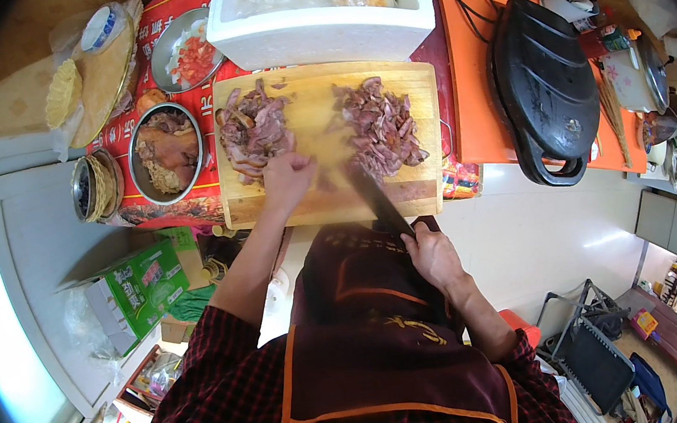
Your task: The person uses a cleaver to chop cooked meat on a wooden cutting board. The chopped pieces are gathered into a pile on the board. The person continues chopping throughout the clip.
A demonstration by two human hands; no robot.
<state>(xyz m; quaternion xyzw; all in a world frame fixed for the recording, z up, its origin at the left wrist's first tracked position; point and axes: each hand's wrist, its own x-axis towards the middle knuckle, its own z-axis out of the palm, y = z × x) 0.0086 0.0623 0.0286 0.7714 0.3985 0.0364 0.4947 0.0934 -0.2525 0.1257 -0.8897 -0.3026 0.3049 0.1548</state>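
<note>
A wooden cutting board (337,202) lies in front of me with two piles of meat. My right hand (435,250) grips the handle of a knife (378,200), whose motion-blurred blade slants up and left to the near edge of the right pile of cut meat (382,127). My left hand (287,180) is at the near right edge of the left pile of sliced meat (255,130). Its fingers are curled with the tips drawn together; whether something is pinched underneath is hidden. Small scraps lie blurred between the piles.
Beyond the board stands a white foam box (323,32) with plastic-covered bread-like rounds. To the left are a metal bowl of meat (166,153) and a bowl of chopped red and white vegetables (189,55). A black electric griddle (545,91) sits on the orange surface (469,87) at right.
</note>
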